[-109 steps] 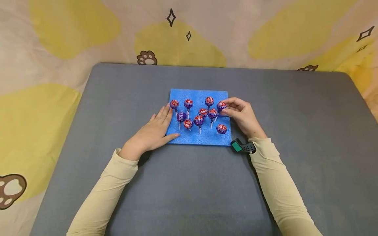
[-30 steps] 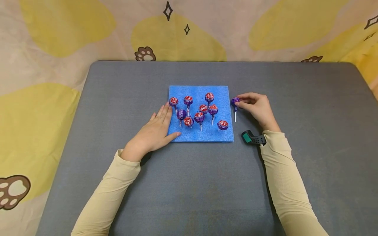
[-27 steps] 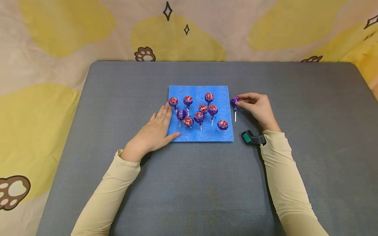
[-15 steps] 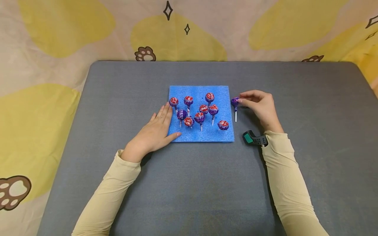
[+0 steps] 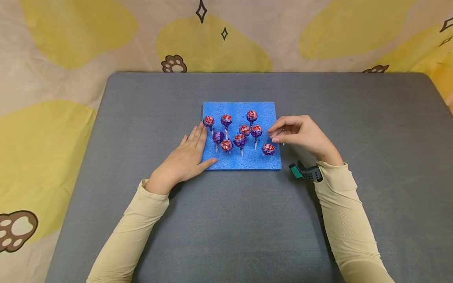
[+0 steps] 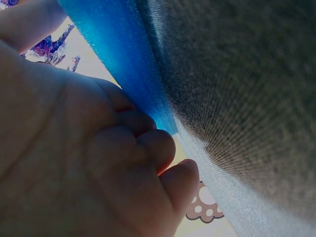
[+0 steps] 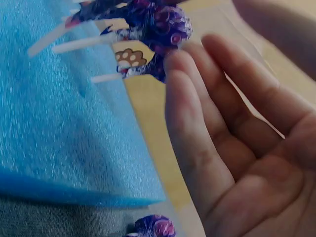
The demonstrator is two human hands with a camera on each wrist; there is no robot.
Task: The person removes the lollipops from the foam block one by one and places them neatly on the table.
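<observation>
A blue foam board [image 5: 247, 163] lies on the table with several lollipops [image 5: 239, 140] in purple and red wrappers standing in it by their sticks. My left hand [image 5: 182, 157] lies flat against the board's left side, fingers straight and thumb over its front corner. Over the board's right edge hovers my right hand [image 5: 301, 135], its fingers loosely bent and holding nothing. The nearest heads to it are a lollipop [image 5: 256, 131] on its left and a low one [image 5: 267, 149] below. Beside the board, a loose lollipop [image 7: 157, 226] rests on the table, mostly hidden by the right hand in the head view.
The grey table [image 5: 226, 224] stretches around the board on all sides. Behind it hangs a cream and yellow cloth [image 5: 226, 51] with paw prints. A dark strap with a green patch [image 5: 305, 171] sits at my right wrist.
My right hand took a lollipop out of the board's right side and laid it on the table. It has since let go and moved left over the board's edge. The left hand stays put.
</observation>
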